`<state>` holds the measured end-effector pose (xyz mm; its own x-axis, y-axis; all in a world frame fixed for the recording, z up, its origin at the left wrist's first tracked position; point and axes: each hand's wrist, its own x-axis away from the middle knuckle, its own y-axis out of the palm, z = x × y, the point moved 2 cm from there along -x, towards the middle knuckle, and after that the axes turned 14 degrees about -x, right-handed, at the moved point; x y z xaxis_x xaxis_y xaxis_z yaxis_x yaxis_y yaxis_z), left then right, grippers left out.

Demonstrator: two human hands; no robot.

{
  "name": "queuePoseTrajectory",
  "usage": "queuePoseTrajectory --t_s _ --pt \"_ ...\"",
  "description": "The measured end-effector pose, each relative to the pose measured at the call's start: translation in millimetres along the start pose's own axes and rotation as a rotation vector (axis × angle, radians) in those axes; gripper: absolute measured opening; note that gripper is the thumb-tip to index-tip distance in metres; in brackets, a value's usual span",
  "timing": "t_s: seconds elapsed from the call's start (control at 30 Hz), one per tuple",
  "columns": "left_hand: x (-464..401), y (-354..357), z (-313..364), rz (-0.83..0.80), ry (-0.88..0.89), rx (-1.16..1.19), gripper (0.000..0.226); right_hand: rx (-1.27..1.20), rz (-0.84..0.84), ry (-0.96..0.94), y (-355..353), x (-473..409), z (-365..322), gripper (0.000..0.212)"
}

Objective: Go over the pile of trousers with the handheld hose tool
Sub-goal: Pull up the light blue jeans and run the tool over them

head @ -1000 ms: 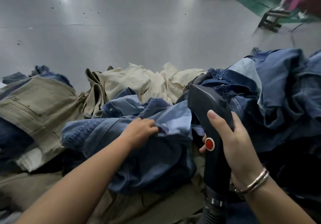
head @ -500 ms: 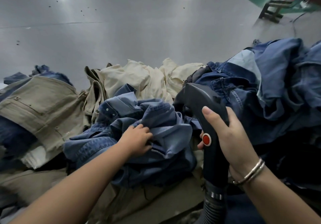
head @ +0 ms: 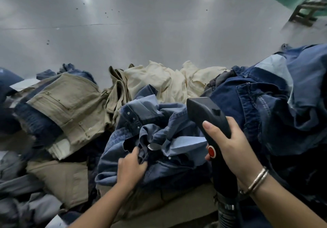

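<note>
A heap of trousers fills the lower half of the head view. At its middle lies a crumpled pair of blue jeans (head: 155,139), and my left hand (head: 131,168) grips a fold of this denim at its near edge. My right hand (head: 231,150) is wrapped around the black handheld hose tool (head: 210,121), thumb lying along its top above the red button. The tool's flat nozzle points away from me, just right of the jeans and above the pile. Its ribbed hose (head: 228,215) runs down out of the frame.
Khaki trousers (head: 69,107) lie to the left, cream ones (head: 164,81) at the back, dark blue denim (head: 276,107) piled high on the right. Beyond the heap is shiny grey floor (head: 141,24). A low wooden stool (head: 306,13) stands far right.
My left hand has pulled the blue jeans toward me and bunched them up. The tool has tilted and lifted slightly, its nozzle now clear of the cloth.
</note>
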<state>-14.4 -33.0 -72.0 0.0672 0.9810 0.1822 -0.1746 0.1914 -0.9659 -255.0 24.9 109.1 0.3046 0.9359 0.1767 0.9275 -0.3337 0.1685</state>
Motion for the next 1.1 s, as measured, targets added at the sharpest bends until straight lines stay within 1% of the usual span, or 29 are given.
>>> queuePoseTrajectory --t_s 0.03,0.07,0.1,0.13,0.17,0.23,0.27,0.3,0.33,0.4,0.43,0.47,0.57,0.6,0.63,0.67,0.7,0.73,0.77,0.8,0.83,0.87,0.9,0.93,0.97,1.0,1.03,1.07,1.1 --pt "5 -3 0 0.047 0.079 -0.042 0.027 0.014 -0.001 -0.006 2 -1 1 0.043" --pt "9 -10 0 0.083 0.150 -0.016 0.028 0.030 -0.003 -0.012 4 -1 2 0.043" --pt "10 -19 0 0.093 0.192 0.108 0.028 0.045 -0.006 -0.018 5 -2 2 0.043" --pt "10 -33 0 0.090 0.190 0.306 0.026 0.053 -0.007 -0.026 6 -2 2 0.042" --pt "10 -52 1 0.083 0.147 0.574 0.024 0.053 -0.006 -0.032 7 -1 2 0.042" --pt "3 -93 -2 0.034 -0.006 1.276 0.021 0.023 0.000 -0.051 6 -1 -1 0.044" --pt "-1 -108 -4 -0.028 -0.074 1.584 0.018 0.002 0.007 -0.063 4 -2 -3 0.044" --pt "-6 -118 -7 -0.074 -0.145 1.751 0.016 -0.016 0.017 -0.073 2 -2 -5 0.044" --pt "-6 -125 -10 -0.131 -0.201 1.768 0.016 -0.029 0.026 -0.080 -1 -1 -6 0.043" --pt "-3 -129 -16 -0.240 -0.252 1.604 0.018 -0.059 0.035 -0.089 -6 0 -8 0.039" --pt "-3 -129 -21 -0.242 -0.275 1.575 0.019 -0.068 0.039 -0.093 -8 0 -9 0.037" --pt "-5 -135 -27 -0.212 -0.276 1.612 0.019 -0.068 0.043 -0.097 -9 0 -10 0.037" --pt "-26 -160 -46 -0.029 -0.177 1.795 0.015 -0.074 0.059 -0.093 -12 -2 -9 0.041" --pt "-36 -164 -52 0.021 -0.182 1.761 0.015 -0.069 0.062 -0.092 -13 -3 -8 0.041" --pt "-47 -162 -55 0.059 -0.240 1.621 0.019 -0.054 0.062 -0.091 -14 -3 -7 0.041" --pt "-54 -154 -60 0.061 -0.329 1.313 0.028 -0.042 0.061 -0.089 -14 -4 -7 0.040" --pt "-56 -142 -63 0.041 -0.423 0.840 0.042 -0.039 0.061 -0.086 -15 -4 -7 0.040" --pt "-54 -131 -63 0.074 -0.455 0.412 0.053 -0.038 0.061 -0.083 -15 -4 -6 0.040" --pt "-49 -123 -58 0.183 -0.357 0.142 0.055 -0.031 0.058 -0.081 -16 -4 -5 0.040" --pt "-42 -112 -47 0.291 -0.156 0.055 0.051 -0.018 0.054 -0.080 -15 -3 -5 0.040" --pt "-36 -95 -35 0.285 0.046 0.069 0.045 -0.009 0.047 -0.078 -14 -2 -5 0.040" --pt "-30 -76 -23 0.186 0.173 0.094 0.042 -0.008 0.037 -0.074 -13 -1 -5 0.039" --pt "-26 -57 -11 0.038 0.210 0.074 0.047 -0.015 0.028 -0.065 -11 0 -4 0.038" --pt "-24 -40 -3 -0.107 0.170 -0.008 0.058 -0.025 0.018 -0.052 -9 1 -3 0.037" --pt "-26 -27 2 -0.188 0.091 -0.103 0.068 -0.029 0.005 -0.041 -6 2 -2 0.037" --pt "-29 -22 6 -0.216 0.015 -0.215 0.069 -0.021 -0.008 -0.035 -4 2 -1 0.037" --pt "-36 -24 8 -0.195 -0.021 -0.320 0.058 -0.006 -0.018 -0.035 -1 2 -1 0.038" --pt "-40 -31 13 -0.183 -0.012 -0.385 0.040 0.004 -0.024 -0.038 0 3 0 0.039" --pt "-45 -38 17 -0.218 0.031 -0.360 0.023 0.006 -0.028 -0.042 1 3 -1 0.040"
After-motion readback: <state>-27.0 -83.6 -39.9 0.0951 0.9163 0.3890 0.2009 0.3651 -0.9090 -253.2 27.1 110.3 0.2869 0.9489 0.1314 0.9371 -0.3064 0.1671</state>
